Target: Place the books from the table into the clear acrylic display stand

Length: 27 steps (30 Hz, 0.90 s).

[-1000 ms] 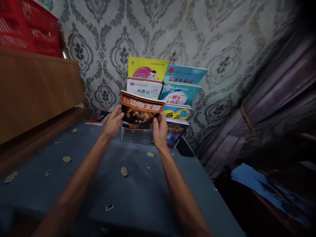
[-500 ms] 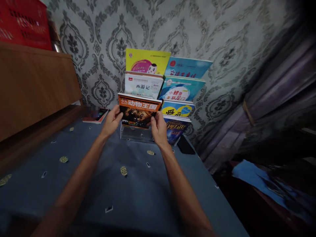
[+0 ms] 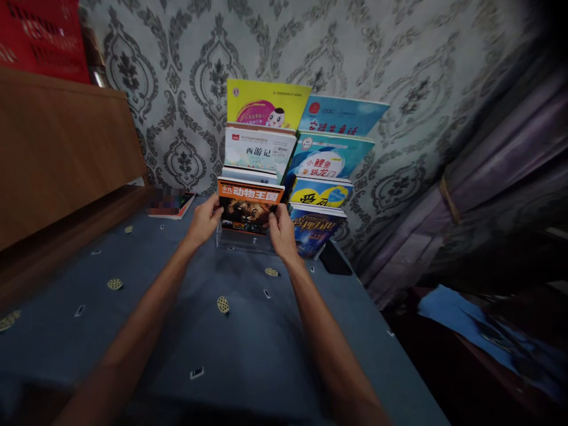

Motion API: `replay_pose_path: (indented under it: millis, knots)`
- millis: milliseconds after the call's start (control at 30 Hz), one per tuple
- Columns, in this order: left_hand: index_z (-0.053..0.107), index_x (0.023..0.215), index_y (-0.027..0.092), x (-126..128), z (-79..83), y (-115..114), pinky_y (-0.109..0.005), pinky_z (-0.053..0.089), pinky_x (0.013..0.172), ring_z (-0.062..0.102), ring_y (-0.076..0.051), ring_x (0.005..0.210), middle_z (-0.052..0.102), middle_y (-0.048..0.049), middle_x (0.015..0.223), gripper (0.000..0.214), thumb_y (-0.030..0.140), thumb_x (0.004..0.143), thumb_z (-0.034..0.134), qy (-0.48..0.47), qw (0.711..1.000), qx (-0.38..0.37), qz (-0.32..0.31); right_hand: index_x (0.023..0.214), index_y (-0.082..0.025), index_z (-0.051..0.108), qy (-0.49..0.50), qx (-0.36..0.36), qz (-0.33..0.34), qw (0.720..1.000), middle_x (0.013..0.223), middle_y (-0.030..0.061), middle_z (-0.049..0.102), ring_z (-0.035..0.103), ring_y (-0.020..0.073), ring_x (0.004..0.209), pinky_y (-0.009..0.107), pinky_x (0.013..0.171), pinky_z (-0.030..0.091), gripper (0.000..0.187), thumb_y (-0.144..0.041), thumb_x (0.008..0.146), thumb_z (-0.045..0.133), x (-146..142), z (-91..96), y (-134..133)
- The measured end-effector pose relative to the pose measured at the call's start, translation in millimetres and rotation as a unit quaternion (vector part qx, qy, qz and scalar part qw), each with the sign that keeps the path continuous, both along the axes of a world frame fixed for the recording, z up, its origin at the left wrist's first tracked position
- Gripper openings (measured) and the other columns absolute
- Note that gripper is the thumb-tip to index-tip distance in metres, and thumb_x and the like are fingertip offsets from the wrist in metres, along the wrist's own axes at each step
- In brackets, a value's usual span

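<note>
An orange-and-black book with a lion on its cover (image 3: 248, 210) is held upright between my two hands. My left hand (image 3: 205, 220) grips its left edge, and my right hand (image 3: 282, 231) pinches its right edge. The book stands at the front left of a clear stepped book rack (image 3: 242, 239). Behind it rise a pale blue-white book, mostly hidden, a white book (image 3: 257, 148) and a yellow-green book (image 3: 268, 97). In the right column stand a dark blue book (image 3: 317, 231), a yellow-and-blue book (image 3: 326, 192), a teal book (image 3: 339, 154) and a blue book (image 3: 346, 112).
A flat black object (image 3: 335, 258) lies right of the rack. Another book (image 3: 171, 207) lies on the blue tablecloth (image 3: 164, 331) at the left, by a wooden cabinet (image 3: 66, 154) with a red basket (image 3: 44, 41) on top. A tied curtain (image 3: 426, 225) hangs at the right.
The lion book has gone lower and farther back into the front left of the rack, exposing a pale book behind it. Both hands moved with it and still hold its edges.
</note>
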<state>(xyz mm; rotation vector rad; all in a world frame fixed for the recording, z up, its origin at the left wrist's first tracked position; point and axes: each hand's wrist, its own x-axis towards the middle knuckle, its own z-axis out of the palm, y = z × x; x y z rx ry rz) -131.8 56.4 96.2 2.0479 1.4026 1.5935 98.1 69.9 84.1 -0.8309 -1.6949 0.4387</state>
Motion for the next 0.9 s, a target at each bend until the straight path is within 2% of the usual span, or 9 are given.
replay_pose_path:
  millis: [100, 233, 467, 567, 700, 900]
  knots:
    - [0.063, 0.095, 0.021, -1, -5.6, 3, -0.038, 0.051, 0.088, 0.065, -0.025, 0.091, 0.070, -0.0051, 0.090, 0.016, 0.022, 0.083, 0.052, 0.040, 0.998, 0.012, 0.040, 0.098, -0.027, 0.047, -0.005, -0.002, -0.002, 1.000, 0.083, 0.0008, 0.058, 0.059, 0.0185, 0.067, 0.037, 0.064, 0.055, 0.011, -0.036, 0.098, 0.040, -1, -8.5, 5]
    - [0.063, 0.094, 0.021, -2, -10.1, 3, -0.037, 0.050, 0.085, 0.065, -0.026, 0.093, 0.072, -0.0062, 0.093, 0.015, 0.021, 0.083, 0.052, 0.072, 0.996, -0.006, 0.060, 0.102, -0.027, 0.047, -0.029, -0.003, -0.010, 1.000, 0.088, 0.0019, 0.060, 0.060, 0.0193, 0.072, 0.037, 0.070, 0.054, 0.011, -0.032, 0.098, 0.039, 0, -17.6, 11]
    - [0.063, 0.093, 0.020, -6, -14.2, 4, -0.037, 0.049, 0.080, 0.065, -0.027, 0.088, 0.070, -0.0078, 0.089, 0.013, 0.020, 0.085, 0.053, 0.124, 0.987, -0.028, 0.095, 0.103, -0.022, 0.052, -0.088, 0.034, -0.050, 0.994, 0.099, 0.0095, 0.062, 0.059, 0.0255, 0.094, 0.044, 0.087, 0.050, 0.015, -0.025, 0.094, 0.040, 3, -24.8, 18]
    - [0.064, 0.096, 0.020, -6, -17.5, 5, -0.037, 0.050, 0.081, 0.066, -0.028, 0.089, 0.072, -0.0072, 0.090, 0.015, 0.021, 0.086, 0.052, 0.133, 0.985, -0.030, 0.106, 0.097, -0.023, 0.053, -0.107, 0.045, -0.082, 0.990, 0.097, 0.0092, 0.059, 0.056, 0.0259, 0.094, 0.044, 0.088, 0.049, 0.013, -0.022, 0.093, 0.041, 3, -27.4, 21]
    - [0.064, 0.100, 0.021, -5, -22.6, 6, -0.040, 0.049, 0.086, 0.067, -0.029, 0.093, 0.073, -0.0089, 0.096, 0.016, 0.020, 0.087, 0.054, 0.145, 0.979, -0.051, 0.130, 0.094, -0.022, 0.054, -0.120, 0.036, -0.086, 0.988, 0.094, 0.0084, 0.058, 0.056, 0.0254, 0.092, 0.043, 0.086, 0.049, 0.012, -0.019, 0.092, 0.043, 2, -31.3, 23]
    - [0.062, 0.104, 0.020, -3, -27.8, 5, -0.040, 0.048, 0.086, 0.068, -0.030, 0.094, 0.072, -0.0113, 0.096, 0.016, 0.018, 0.090, 0.055, 0.167, 0.972, -0.073, 0.149, 0.103, -0.022, 0.054, -0.103, 0.042, -0.075, 0.991, 0.101, 0.0101, 0.061, 0.057, 0.0256, 0.097, 0.045, 0.091, 0.049, 0.019, -0.015, 0.090, 0.043, 0, -36.0, 23]
